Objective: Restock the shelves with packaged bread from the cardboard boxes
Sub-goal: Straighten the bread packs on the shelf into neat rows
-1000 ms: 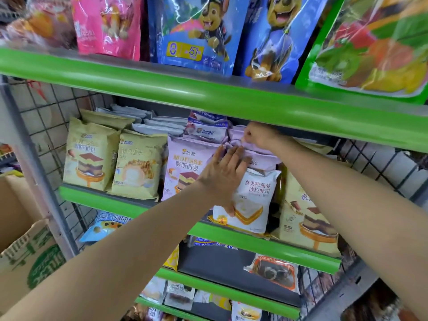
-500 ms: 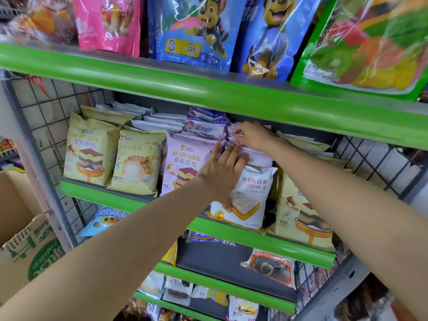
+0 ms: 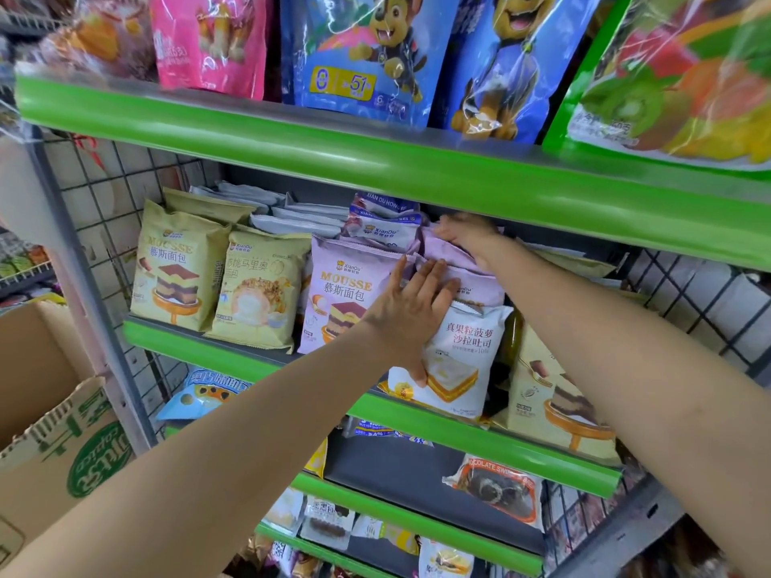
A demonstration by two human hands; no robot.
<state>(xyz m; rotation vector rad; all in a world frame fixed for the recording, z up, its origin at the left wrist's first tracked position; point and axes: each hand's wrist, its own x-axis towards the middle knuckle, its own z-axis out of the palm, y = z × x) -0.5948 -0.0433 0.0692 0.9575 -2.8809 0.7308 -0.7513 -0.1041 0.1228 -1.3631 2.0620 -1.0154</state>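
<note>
The left hand's fingers (image 3: 421,281) are straight and slightly spread, laid flat against the fronts of the packs; the thumb hangs down over the white toast pack (image 3: 457,360) just below them. The left hand (image 3: 411,317) pinches nothing. It looks to be bracing the row.

Just under the fingertips stands the upright lilac pack (image 3: 479,285), with the white toast pack leaning in front of it at the shelf lip (image 3: 417,415). Left of the fingers is the mousse pack (image 3: 340,298), also upright, touching the heel of the hand. Beyond it stand two yellow packs (image 3: 217,277).

Above and behind the left fingertips, the right hand (image 3: 463,237) reaches in under the upper shelf (image 3: 375,160). Its fingers curl over the top edge of a lilac pack (image 3: 442,250) lying on the stack; how firmly they hold it I cannot tell, since the tips are hidden behind the wrapper.

The main risk, as I judge it, is the white toast pack. It sits right at the lip, and if the left hand lifts off while the right pushes the lilac pack back, it could tip forward and drop to the lower shelf. The gap under the upper shelf is tight, so a forced pack could crumple, or squash the soft bread beneath. The slippery wrappers could also let the pile slide sideways onto the mousse pack.

The cardboard box (image 3: 50,431) stands open, low and well to the left of both hands.
</note>
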